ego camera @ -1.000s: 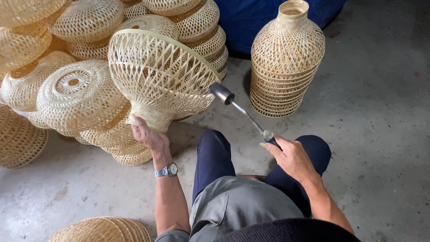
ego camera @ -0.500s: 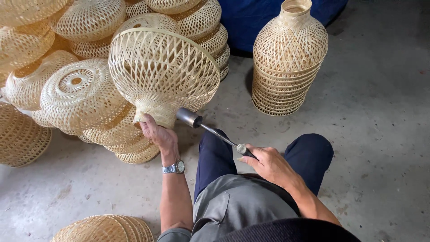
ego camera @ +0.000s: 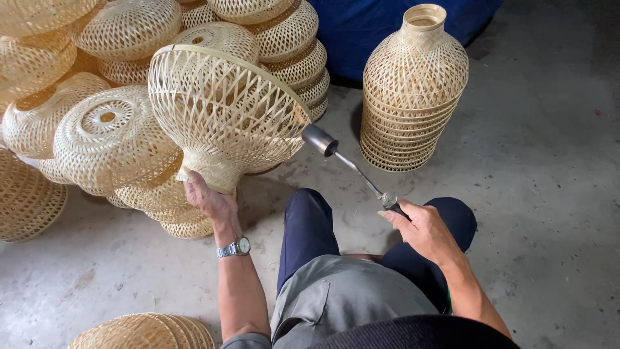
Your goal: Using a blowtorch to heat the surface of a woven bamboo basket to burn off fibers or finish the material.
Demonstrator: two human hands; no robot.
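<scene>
While the person sits on the concrete floor [ego camera: 549,194] with knees drawn up, the head view shows the left hand [ego camera: 208,199] closed around the narrow neck of a woven bamboo lampshade [ego camera: 226,113], holding it tilted with its wide rim facing right and slightly up. The right hand [ego camera: 420,226] is clamped on the handle of a gas torch [ego camera: 352,167], whose metal nozzle sits just beside the shade's right lower rim, nearly touching the weave. Compared with a second ago, the nozzle dropped low toward the neck of the shade half a second back and has now risen again to the rim, while the shade has stayed in roughly the same grip; that reads as the torch sweeping back and forth over the outer surface, so the pass over this shade looks under way rather than finished. No flame can be made out. A heap of finished shades [ego camera: 110,139] lies to the far left, a tall stack of vase-shaped shades [ego camera: 413,90] stands far right, and one more shade [ego camera: 142,331] lies near left
</scene>
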